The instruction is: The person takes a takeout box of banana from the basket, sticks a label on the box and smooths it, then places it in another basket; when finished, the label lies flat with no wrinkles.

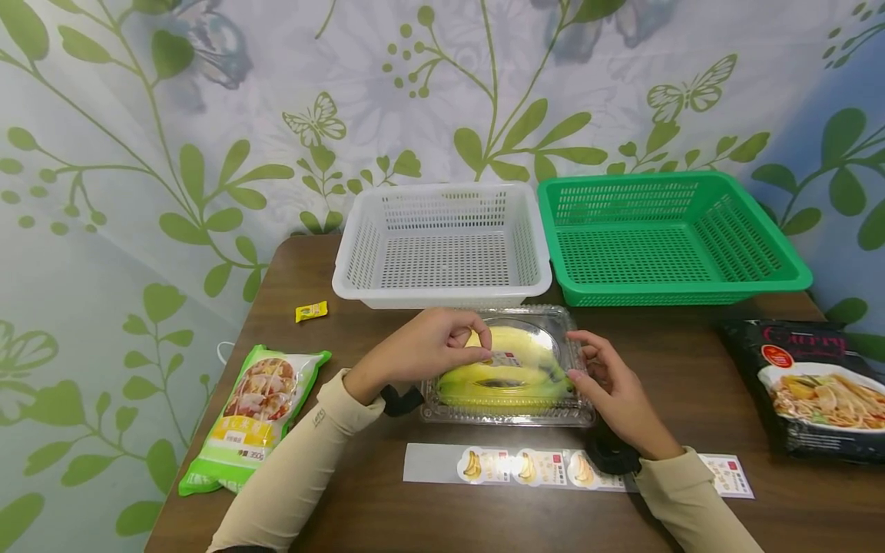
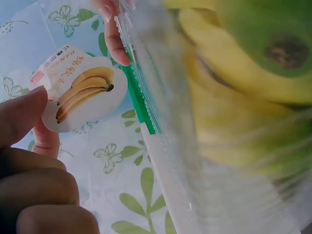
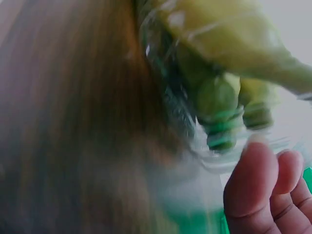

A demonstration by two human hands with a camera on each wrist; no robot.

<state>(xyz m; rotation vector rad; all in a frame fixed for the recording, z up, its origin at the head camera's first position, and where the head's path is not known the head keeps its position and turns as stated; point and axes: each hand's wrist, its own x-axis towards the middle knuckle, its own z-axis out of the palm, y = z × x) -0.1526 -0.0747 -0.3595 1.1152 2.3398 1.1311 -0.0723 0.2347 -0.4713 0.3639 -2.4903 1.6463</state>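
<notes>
In the head view, a clear plastic clamshell box [image 1: 508,415] holding bananas [image 1: 518,392] sits on the table. Above its lid, my left hand [image 1: 435,346] pinches a banana label sticker [image 1: 503,359] between thumb and index finger. The left wrist view shows that sticker [image 2: 87,92] printed with bananas and lettering, apart from the box. My right hand [image 1: 615,388] holds the box by its right side; in the right wrist view its thumb [image 3: 251,185] meets the box edge. Below the box lies a strip of banana labels [image 1: 525,467], partly hidden by the right wrist.
Behind the box stand a white basket [image 1: 442,296] and a green basket [image 1: 681,292]. A green-and-white food bag [image 1: 256,415] and a small yellow packet [image 1: 311,311] lie at left. A black curry noodle bag [image 1: 816,384] lies at right.
</notes>
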